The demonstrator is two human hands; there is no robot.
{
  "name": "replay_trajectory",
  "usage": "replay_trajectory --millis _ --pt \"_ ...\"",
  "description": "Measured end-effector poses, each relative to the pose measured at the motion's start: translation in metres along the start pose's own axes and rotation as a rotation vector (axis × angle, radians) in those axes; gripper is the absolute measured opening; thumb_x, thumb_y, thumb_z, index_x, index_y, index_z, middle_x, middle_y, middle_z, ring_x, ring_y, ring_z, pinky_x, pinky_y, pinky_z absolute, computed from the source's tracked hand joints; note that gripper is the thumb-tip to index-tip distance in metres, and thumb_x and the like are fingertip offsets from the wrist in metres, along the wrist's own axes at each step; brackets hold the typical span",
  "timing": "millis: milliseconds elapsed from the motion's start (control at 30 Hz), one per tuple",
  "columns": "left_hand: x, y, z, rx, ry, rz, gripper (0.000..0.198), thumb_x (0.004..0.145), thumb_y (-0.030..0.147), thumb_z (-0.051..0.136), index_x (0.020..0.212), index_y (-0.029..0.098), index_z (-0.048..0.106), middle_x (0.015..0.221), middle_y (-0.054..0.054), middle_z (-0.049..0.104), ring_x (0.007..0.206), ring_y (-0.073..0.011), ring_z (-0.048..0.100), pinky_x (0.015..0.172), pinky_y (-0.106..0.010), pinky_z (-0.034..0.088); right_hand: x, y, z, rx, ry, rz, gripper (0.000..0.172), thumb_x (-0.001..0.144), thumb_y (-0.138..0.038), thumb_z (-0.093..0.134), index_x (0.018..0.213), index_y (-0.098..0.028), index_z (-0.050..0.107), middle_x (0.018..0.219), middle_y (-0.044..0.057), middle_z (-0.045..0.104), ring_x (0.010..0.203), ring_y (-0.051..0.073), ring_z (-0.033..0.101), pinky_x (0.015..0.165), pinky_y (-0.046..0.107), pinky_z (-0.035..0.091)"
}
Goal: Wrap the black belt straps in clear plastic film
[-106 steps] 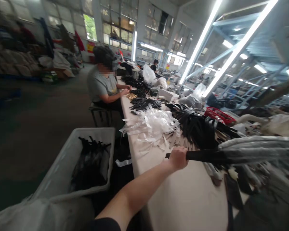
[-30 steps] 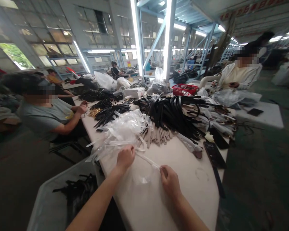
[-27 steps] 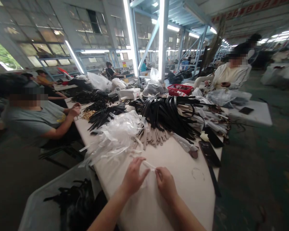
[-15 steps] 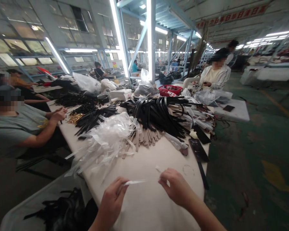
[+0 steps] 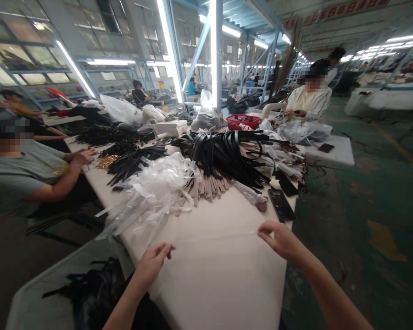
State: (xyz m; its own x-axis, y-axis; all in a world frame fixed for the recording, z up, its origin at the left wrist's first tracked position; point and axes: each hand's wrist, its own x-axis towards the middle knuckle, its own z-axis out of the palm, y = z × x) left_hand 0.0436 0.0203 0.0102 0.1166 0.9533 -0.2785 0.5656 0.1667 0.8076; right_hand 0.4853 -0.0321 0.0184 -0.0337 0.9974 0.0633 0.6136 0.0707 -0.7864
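My left hand [image 5: 153,262] and my right hand [image 5: 279,239] are held apart above the white table [image 5: 223,284]. Each pinches one end of a long, thin clear plastic sleeve [image 5: 215,237] stretched flat between them. Just beyond my left hand lies a heap of similar clear plastic sleeves [image 5: 151,192]. Past that heap sits a pile of black straps [image 5: 227,156] on top of tan straps [image 5: 209,185].
A grey bin [image 5: 30,302] holding black straps stands low at my left. A person in a grey shirt [image 5: 17,172] sits at the table's left side. Another person in white [image 5: 309,101] sits at the far right. A red basket [image 5: 242,121] and a dark phone [image 5: 281,205] lie on the table.
My hands have drawn apart, pulling the plastic sleeve out to its full length between them. Earlier my left hand held a black strap, then picked a sleeve from the heap.
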Motion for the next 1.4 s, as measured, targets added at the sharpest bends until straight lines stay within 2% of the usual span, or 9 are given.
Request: replay_trajectory --millis 100,200,367,600,833,967,1167,1300,1400 --pt "0.003 -0.010 -0.006 0.035 0.004 -0.002 0.055 0.079 0.070 0.051 0.072 0.017 0.063 0.046 0.007 0.035 0.046 -0.0128 0.033 0.048 -0.024 0.024 -0.003 0.014 0.003 0.330 -0.063 0.202 0.024 0.078 -0.037 0.070 0.089 -0.017 0.076 0.059 -0.001 0.066 0.051 0.015 0.059 0.057 0.028 0.048" --pt "0.005 -0.014 -0.010 0.057 -0.002 0.011 0.053 0.079 0.068 0.052 0.072 0.017 0.064 0.048 0.006 0.038 0.047 -0.0131 0.035 0.049 -0.024 0.026 -0.008 0.023 0.009 0.760 -0.054 0.386 0.030 0.072 -0.037 0.077 0.091 -0.013 0.076 0.059 0.000 0.066 0.050 0.014 0.061 0.066 0.031 0.054" --pt "0.003 -0.003 -0.010 0.068 0.031 -0.014 0.053 0.073 0.070 0.055 0.063 0.019 0.063 0.051 0.002 0.049 0.050 -0.0155 0.042 0.050 -0.024 0.029 -0.009 0.026 0.027 1.206 0.047 0.426 0.047 0.059 -0.019 0.085 0.105 -0.014 0.076 0.104 0.013 0.075 0.098 0.024 0.071 0.093 0.034 0.054" --pt "0.006 0.004 -0.012 0.065 0.033 -0.041 0.054 0.071 0.072 0.056 0.062 0.019 0.064 0.056 0.000 0.056 0.052 -0.0159 0.046 0.048 -0.024 0.030 0.013 0.032 0.055 1.048 0.427 0.493 0.035 0.066 -0.039 0.088 0.088 -0.015 0.074 0.076 0.002 0.071 0.061 0.012 0.065 0.070 0.028 0.061" --pt "0.022 -0.006 -0.013 0.017 -0.062 -0.055 0.059 0.072 0.075 0.055 0.068 0.017 0.067 0.056 0.001 0.056 0.046 -0.0120 0.037 0.044 -0.023 0.025 0.040 0.039 0.048 0.934 0.459 0.498 0.038 0.067 -0.047 0.086 0.079 -0.016 0.068 0.065 0.001 0.065 0.052 0.012 0.060 0.053 0.025 0.059" --pt "0.014 -0.016 -0.013 -0.048 -0.221 -0.110 0.062 0.069 0.076 0.056 0.077 0.016 0.068 0.063 -0.003 0.065 0.045 -0.0127 0.046 0.045 -0.024 0.033 0.095 0.026 0.024 0.855 0.434 0.389 0.038 0.068 -0.048 0.084 0.075 -0.016 0.065 0.065 0.002 0.065 0.053 0.013 0.062 0.054 0.027 0.060" --pt "-0.020 -0.029 0.010 -0.237 -0.382 -0.113 0.050 0.072 0.067 0.065 0.084 0.018 0.068 0.072 -0.006 0.073 0.056 -0.0180 0.063 0.057 -0.029 0.050 0.232 -0.048 -0.007 0.657 0.222 0.139 0.031 0.076 -0.041 0.079 0.090 -0.015 0.070 0.082 0.005 0.073 0.069 0.015 0.068 0.069 0.029 0.060" --pt "-0.035 -0.025 0.051 -0.503 -0.136 -0.212 0.060 0.059 0.072 0.074 0.083 0.019 0.064 0.076 -0.007 0.073 0.049 -0.0181 0.062 0.049 -0.030 0.049 0.292 -0.077 -0.003 0.393 0.131 0.118 0.043 0.072 -0.024 0.082 0.113 -0.017 0.068 0.102 0.006 0.074 0.083 0.016 0.069 0.080 0.032 0.057" --pt "-0.041 -0.020 0.080 -0.696 0.095 -0.311 0.067 0.053 0.076 0.075 0.088 0.020 0.061 0.085 -0.011 0.074 0.055 -0.0204 0.066 0.047 -0.029 0.049 0.307 -0.073 0.011 0.200 0.168 0.174 0.023 0.084 -0.025 0.072 0.103 -0.011 0.070 0.102 0.009 0.073 0.094 0.021 0.068 0.088 0.035 0.053"
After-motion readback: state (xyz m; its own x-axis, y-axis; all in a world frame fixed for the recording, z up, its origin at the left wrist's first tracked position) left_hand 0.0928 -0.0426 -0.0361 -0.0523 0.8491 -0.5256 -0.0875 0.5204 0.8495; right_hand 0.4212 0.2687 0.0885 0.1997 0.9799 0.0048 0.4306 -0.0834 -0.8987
